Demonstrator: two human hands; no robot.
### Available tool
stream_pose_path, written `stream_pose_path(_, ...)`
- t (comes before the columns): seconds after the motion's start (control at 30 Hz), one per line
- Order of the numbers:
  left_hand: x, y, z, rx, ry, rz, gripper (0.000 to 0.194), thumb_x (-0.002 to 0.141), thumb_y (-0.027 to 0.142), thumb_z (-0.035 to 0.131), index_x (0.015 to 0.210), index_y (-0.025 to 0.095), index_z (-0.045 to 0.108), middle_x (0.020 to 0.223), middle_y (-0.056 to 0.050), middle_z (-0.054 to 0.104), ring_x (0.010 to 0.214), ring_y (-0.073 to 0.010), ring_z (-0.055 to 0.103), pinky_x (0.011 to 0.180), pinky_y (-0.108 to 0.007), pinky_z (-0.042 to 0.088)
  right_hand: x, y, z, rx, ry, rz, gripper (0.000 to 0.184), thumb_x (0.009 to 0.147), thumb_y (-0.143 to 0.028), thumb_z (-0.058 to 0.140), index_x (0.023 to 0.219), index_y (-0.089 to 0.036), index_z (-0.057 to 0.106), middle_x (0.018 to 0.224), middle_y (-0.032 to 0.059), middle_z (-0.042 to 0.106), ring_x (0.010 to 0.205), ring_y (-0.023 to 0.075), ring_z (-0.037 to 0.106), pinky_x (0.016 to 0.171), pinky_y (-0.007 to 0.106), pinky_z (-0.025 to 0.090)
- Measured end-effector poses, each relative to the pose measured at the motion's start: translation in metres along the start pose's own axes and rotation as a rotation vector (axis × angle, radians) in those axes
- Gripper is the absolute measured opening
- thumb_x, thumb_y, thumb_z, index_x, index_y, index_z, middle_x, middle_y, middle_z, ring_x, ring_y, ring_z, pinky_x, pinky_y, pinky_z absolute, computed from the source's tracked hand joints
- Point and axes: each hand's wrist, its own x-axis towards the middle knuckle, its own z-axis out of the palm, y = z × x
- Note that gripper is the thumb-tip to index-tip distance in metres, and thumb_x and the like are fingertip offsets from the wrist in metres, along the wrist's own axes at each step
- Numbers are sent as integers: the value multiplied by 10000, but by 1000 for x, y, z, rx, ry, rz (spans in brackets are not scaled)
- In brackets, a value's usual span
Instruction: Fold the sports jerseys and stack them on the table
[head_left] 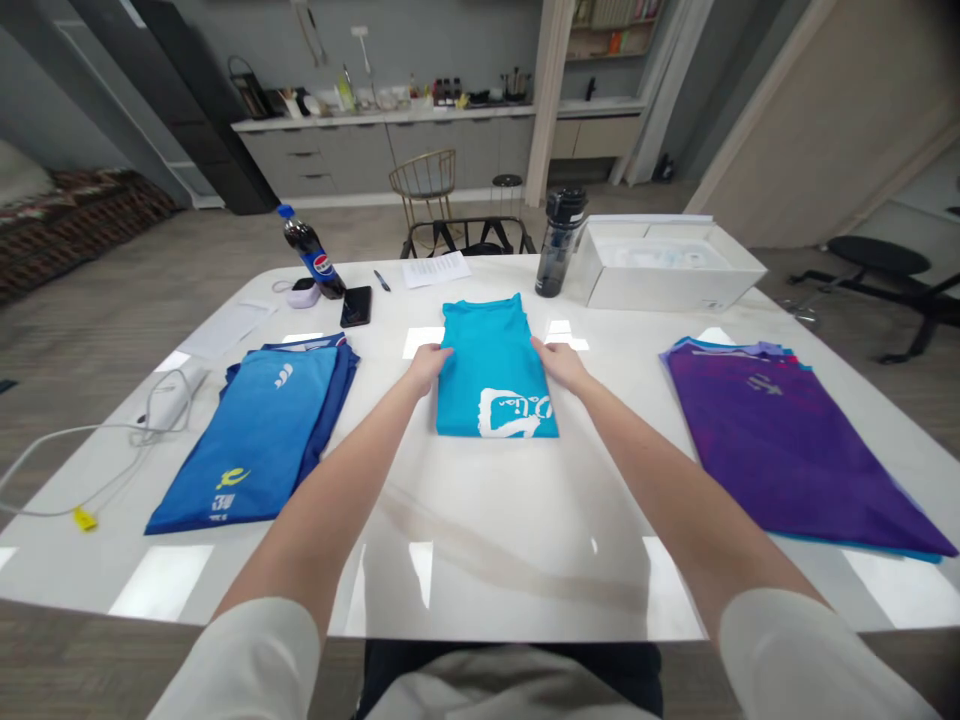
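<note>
A folded turquoise shirt (491,365) with a white print lies in the middle of the white table (480,540). My left hand (426,366) grips its left edge, fingers curled on the cloth. On the opposite edge my right hand (561,364) holds the shirt the same way. Both arms reach straight out over the table.
A stack of blue shirts (259,435) lies to the left, a stack of purple shirts (787,440) to the right. At the back stand a cola bottle (311,255), a phone (356,305), a paper sheet (435,268), a dark flask (559,243) and a white box (667,265). A cable (112,440) trails at far left.
</note>
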Motion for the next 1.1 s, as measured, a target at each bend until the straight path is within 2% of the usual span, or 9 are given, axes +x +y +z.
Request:
stream_pose_path(0.1, 26, -18, 6, 191, 116, -9, 300, 760, 290, 770, 1011, 131, 731, 1043, -157, 765, 1062, -312, 691, 917, -380, 508, 16, 9, 22, -266, 35, 69, 451, 865, -637, 637, 873, -192, 708, 931, 120, 740, 905, 273, 675, 743, 318, 453)
stream_pose_path(0.23, 39, -23, 6, 476, 118, 47, 210, 820, 281, 697, 990, 167, 743, 1015, -123, 757, 992, -280, 694, 866, -357, 505, 23, 12, 32, -325, 93, 51, 301, 896, -493, 649, 955, -206, 722, 985, 103, 744, 913, 256, 674, 723, 302, 441)
stream_pose_path(0.33, 41, -18, 4, 429, 99, 219, 218, 865, 286, 645, 1036, 189, 737, 966, -71, 743, 919, -232, 674, 848, -333, 506, 27, 11, 27, -247, 134, -83, 221, 919, -404, 610, 953, -210, 709, 860, 51, 710, 821, 214, 641, 707, 285, 424)
stream_pose_path(0.53, 58, 14, -2, 188, 167, 579, 208, 891, 309, 618, 1052, 214, 711, 947, -13, 714, 907, -181, 635, 885, -304, 499, 52, 0, 10, -6, 327, -376, 292, 948, -477, 542, 983, -214, 665, 718, -14, 582, 705, 178, 550, 690, 274, 407)
stream_pose_path(0.67, 109, 39, 0, 150, 217, 573, 195, 892, 268, 608, 1045, 194, 702, 983, -26, 720, 950, -188, 641, 929, -318, 503, 101, -17, 12, 30, 385, -367, 281, 965, -456, 525, 1018, -211, 652, 724, -18, 582, 695, 173, 543, 687, 272, 416)
stream_pose_path(0.8, 153, 25, 12, 243, 246, 406, 428, 896, 218, 589, 1323, 192, 606, 1225, -103, 685, 1129, -247, 639, 1029, -392, 487, 146, -17, 27, -91, 264, -169, 232, 950, -371, 564, 1067, -201, 670, 879, 46, 686, 834, 225, 623, 783, 318, 477)
stream_pose_path(0.87, 156, 8, 19, 389, 251, 326, 604, 862, 198, 626, 1453, 183, 504, 1385, -164, 599, 1274, -311, 575, 1091, -463, 450, 153, -12, 34, -207, 169, -14, 257, 924, -340, 607, 1122, -192, 676, 1058, 110, 708, 980, 275, 642, 877, 381, 492)
stream_pose_path(0.93, 147, -5, 25, 544, 225, 380, 649, 877, 201, 603, 1506, 160, 447, 1488, -203, 507, 1373, -348, 495, 1138, -510, 407, 148, -10, 39, -305, 165, 61, 353, 932, -338, 598, 1247, -182, 635, 1255, 169, 652, 1123, 325, 613, 950, 459, 485)
stream_pose_path(1.1, 116, -3, 46, 738, 68, 709, 518, 988, 198, 391, 1495, 144, 481, 1524, -173, 498, 1416, -290, 462, 1202, -479, 349, 118, -29, 54, -440, 276, -231, 447, 1015, -311, 412, 1423, -153, 504, 1446, 217, 515, 1311, 365, 483, 1051, 553, 427)
